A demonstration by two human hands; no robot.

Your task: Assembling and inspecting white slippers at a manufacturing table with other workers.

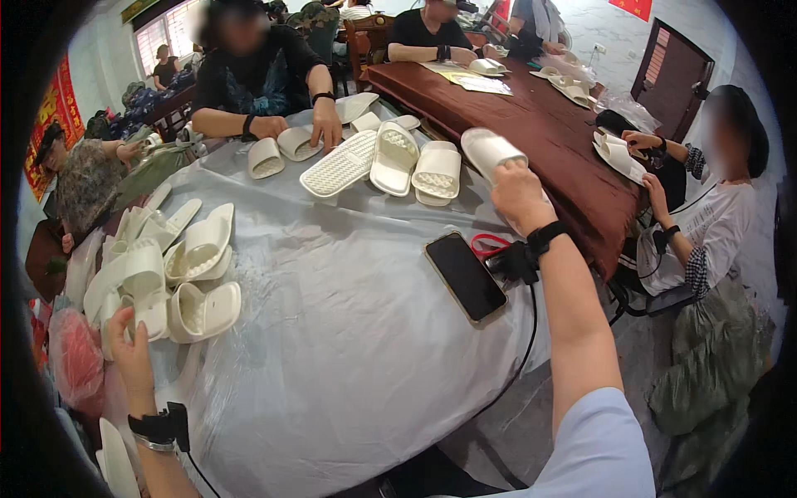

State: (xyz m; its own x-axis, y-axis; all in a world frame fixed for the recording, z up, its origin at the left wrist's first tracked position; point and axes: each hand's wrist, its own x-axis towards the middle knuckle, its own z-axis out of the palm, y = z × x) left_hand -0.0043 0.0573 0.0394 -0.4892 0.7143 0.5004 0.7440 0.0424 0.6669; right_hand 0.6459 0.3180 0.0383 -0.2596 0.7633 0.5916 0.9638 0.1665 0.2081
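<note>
Head view: our right hand [516, 192] grips a white slipper [490, 152] by the slipper row [390, 162]; our left hand [131, 336] clasps a slipper in the pile [166, 274].

White slippers [199, 249], grey table cover [332, 332]

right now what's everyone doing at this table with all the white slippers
The person wearing the camera reaches out with both hands. The right hand holds a white slipper at the far edge of the plastic-covered table; the left hand rests on a pile of white slippers at the left edge. A black phone lies near the right wrist. Other people around the tables handle slippers too.
</note>
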